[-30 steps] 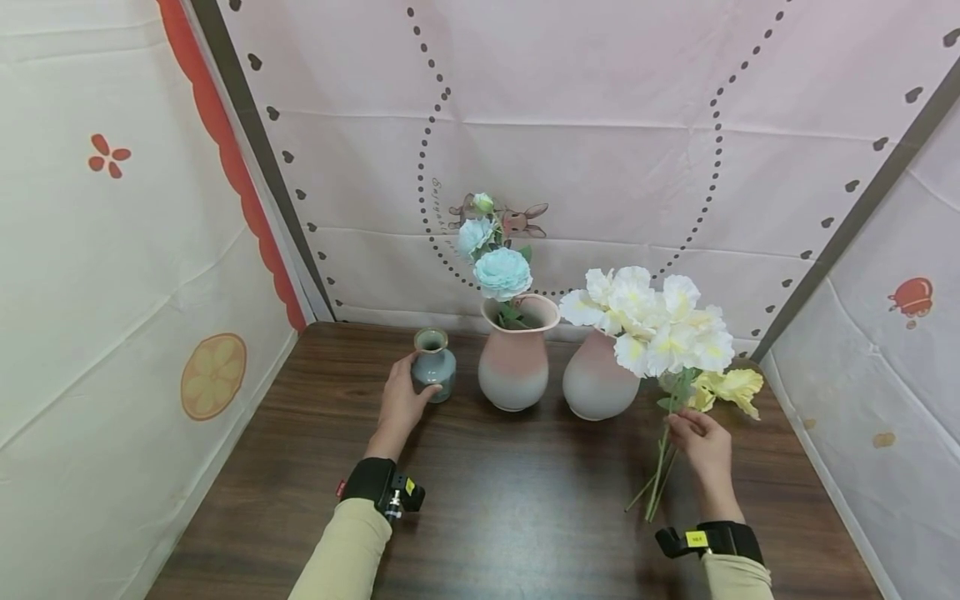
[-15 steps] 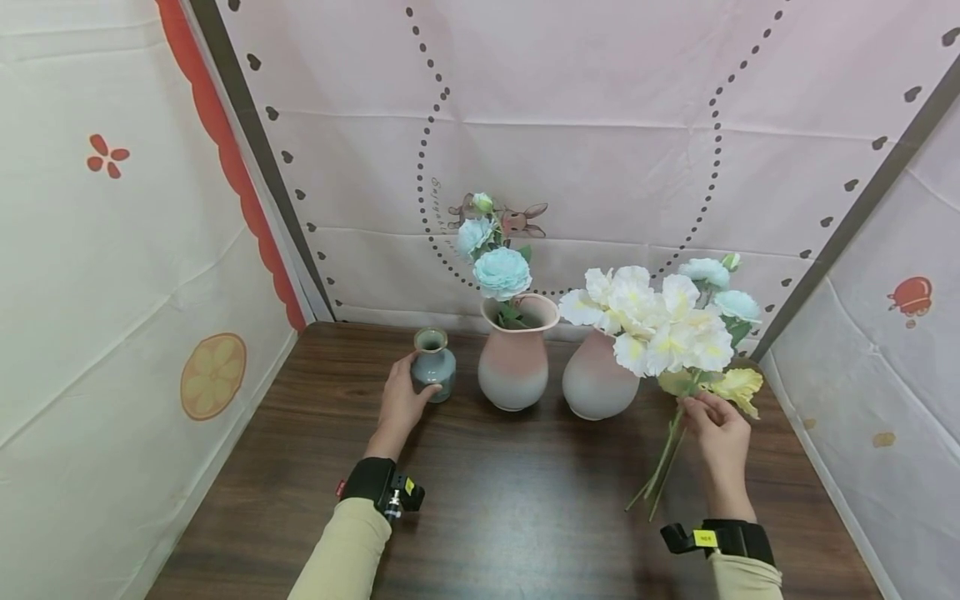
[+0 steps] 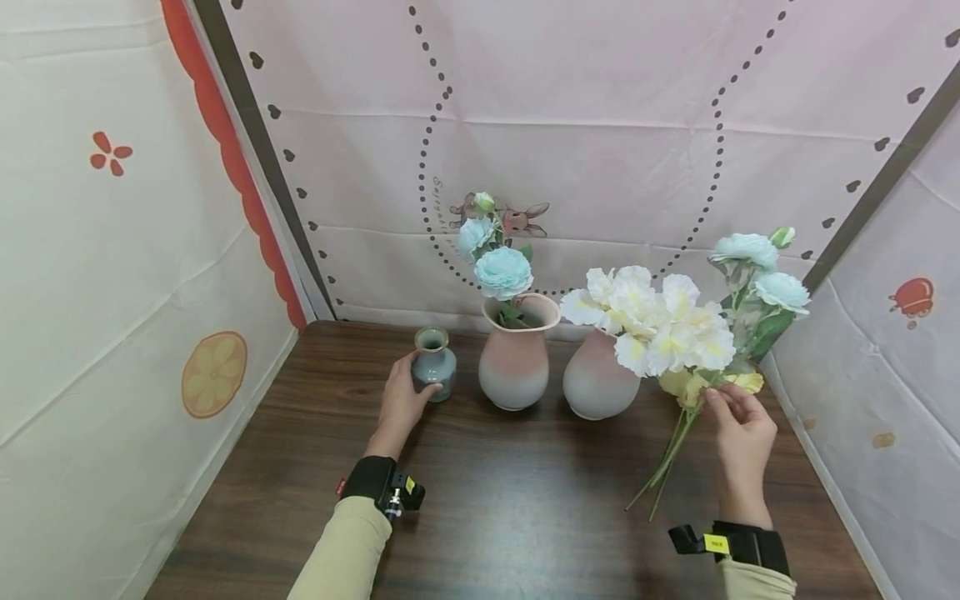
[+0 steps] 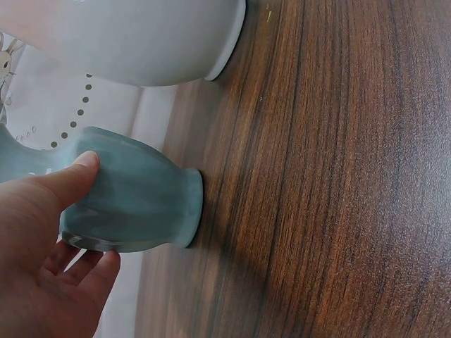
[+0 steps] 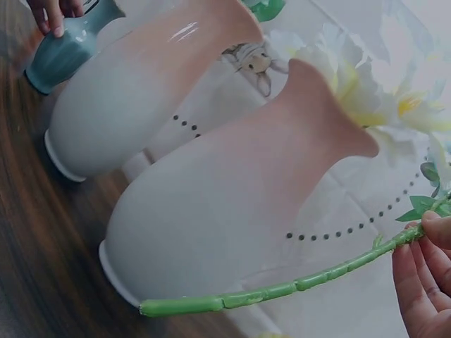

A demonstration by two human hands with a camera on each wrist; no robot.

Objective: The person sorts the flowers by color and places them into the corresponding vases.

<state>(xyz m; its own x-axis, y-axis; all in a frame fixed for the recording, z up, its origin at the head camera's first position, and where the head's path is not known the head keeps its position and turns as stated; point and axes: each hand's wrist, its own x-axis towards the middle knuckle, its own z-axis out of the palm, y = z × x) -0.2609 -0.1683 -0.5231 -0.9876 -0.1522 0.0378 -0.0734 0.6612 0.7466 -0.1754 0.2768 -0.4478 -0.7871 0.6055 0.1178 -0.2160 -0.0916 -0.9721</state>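
My left hand (image 3: pixel 400 406) grips a small blue-green ceramic vase (image 3: pixel 436 369) around its body, thumb on the near side. The vase stands upright on the table. At the right, my right hand (image 3: pixel 745 437) pinches the green stem (image 5: pixel 299 283) of a spray of light blue flowers (image 3: pixel 782 292) between thumb and fingers. This spray leans to the right, its blooms above the hand. White flowers (image 3: pixel 660 321) spread over the mouth of a pink-and-white vase (image 3: pixel 598 383). Behind the held stem shows a yellow flower (image 3: pixel 681 386), partly hidden.
Between the small vase and the white flowers stands another pink-and-white vase (image 3: pixel 513 371), holding light blue flowers (image 3: pixel 502 272). All the vases are on a dark wooden table (image 3: pixel 517 492). Printed cloth (image 3: pixel 585 175) hangs behind and at both sides.
My right hand has moved right and slightly away from me with the stem, and the light blue blooms have come out from behind the white flowers. The left hand stays on the small vase.
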